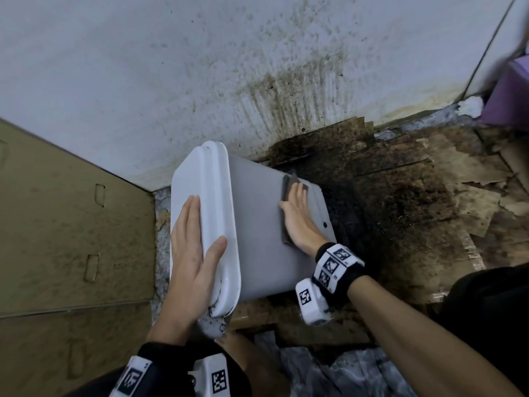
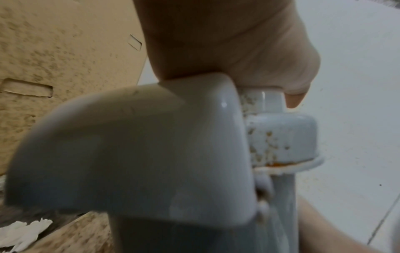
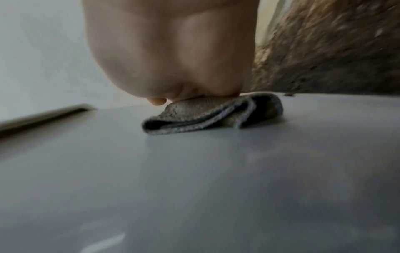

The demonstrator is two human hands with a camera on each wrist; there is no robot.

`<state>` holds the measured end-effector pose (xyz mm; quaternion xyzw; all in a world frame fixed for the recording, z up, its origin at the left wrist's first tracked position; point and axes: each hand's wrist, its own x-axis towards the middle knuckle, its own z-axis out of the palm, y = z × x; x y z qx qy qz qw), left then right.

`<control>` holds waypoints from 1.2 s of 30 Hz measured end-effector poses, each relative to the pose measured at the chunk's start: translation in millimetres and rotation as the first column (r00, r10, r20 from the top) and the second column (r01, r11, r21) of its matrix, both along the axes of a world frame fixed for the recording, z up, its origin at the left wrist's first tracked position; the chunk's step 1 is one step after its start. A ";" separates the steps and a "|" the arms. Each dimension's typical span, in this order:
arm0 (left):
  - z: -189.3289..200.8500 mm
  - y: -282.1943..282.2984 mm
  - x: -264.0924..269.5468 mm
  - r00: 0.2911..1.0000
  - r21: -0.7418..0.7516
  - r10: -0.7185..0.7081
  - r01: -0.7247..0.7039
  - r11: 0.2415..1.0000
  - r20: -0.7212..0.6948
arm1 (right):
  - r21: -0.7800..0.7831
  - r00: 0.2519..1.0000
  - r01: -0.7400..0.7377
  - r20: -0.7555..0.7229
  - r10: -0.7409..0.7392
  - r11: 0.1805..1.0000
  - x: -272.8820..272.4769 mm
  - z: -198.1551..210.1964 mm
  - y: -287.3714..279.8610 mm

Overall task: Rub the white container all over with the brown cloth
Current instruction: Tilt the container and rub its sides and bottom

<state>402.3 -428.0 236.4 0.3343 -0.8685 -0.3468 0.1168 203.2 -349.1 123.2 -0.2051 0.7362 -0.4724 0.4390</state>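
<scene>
The white container (image 1: 257, 213) lies on its side, its lid (image 1: 211, 190) facing left. My left hand (image 1: 191, 242) rests flat against the lid with straight fingers, the thumb lying across the rim. In the left wrist view the lid's edge (image 2: 151, 145) is stained and the left hand (image 2: 227, 42) sits above it. The right hand (image 1: 300, 216) presses the folded brown cloth (image 1: 286, 187) flat onto the container's upper side, near its base. The right wrist view shows the cloth (image 3: 205, 113) squashed under the right hand (image 3: 173, 51) on the grey-white wall (image 3: 194, 179).
A stained white wall (image 1: 200, 67) stands just behind the container. A cardboard sheet (image 1: 57, 224) leans at the left. Torn, dirty cardboard (image 1: 415, 196) covers the floor to the right. A purple object (image 1: 509, 90) sits at the far right.
</scene>
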 end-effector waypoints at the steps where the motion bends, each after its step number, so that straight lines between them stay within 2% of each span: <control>1: 0.1 0.5 -0.8 1.000 0.002 0.001 -0.001 1.000 -0.002 | -0.042 1.000 -0.027 -0.014 0.027 0.999 10.0 14.6 -2.1; 4: 0.2 0.9 -1.7 1.000 0.003 0.006 -0.006 1.000 0.000 | -0.146 0.988 -0.139 -0.087 0.127 0.980 38.5 50.5 -6.6; 6: 0.4 1.1 -1.9 1.000 0.003 0.011 -0.011 1.000 0.002 | -0.201 0.978 -0.178 -0.140 0.152 0.963 50.4 57.4 -3.8; 11: 0.3 -1.0 -1.2 1.000 -0.030 -0.006 0.006 1.000 0.005 | -0.198 0.945 -0.209 -0.294 0.146 0.958 43.4 22.6 12.0; 15: -1.2 -5.1 3.0 1.000 -0.037 -0.005 0.005 0.999 0.006 | -0.060 0.962 -0.147 -0.242 0.129 0.987 13.8 -25.6 20.6; 20: -1.7 -5.2 2.5 1.000 -0.032 -0.011 0.011 0.999 -0.001 | 0.104 0.997 -0.029 -0.061 0.036 0.994 -21.2 -61.2 35.0; 30: -0.5 -0.1 -2.6 1.000 -0.067 -0.017 0.017 0.998 -0.003 | 0.078 0.998 0.054 0.017 -0.056 0.995 -34.2 -70.9 25.5; 36: 1.4 3.9 -7.5 1.000 -0.088 -0.028 0.028 0.996 -0.002 | 0.092 0.996 0.082 -0.054 -0.077 0.992 -8.8 -56.9 34.7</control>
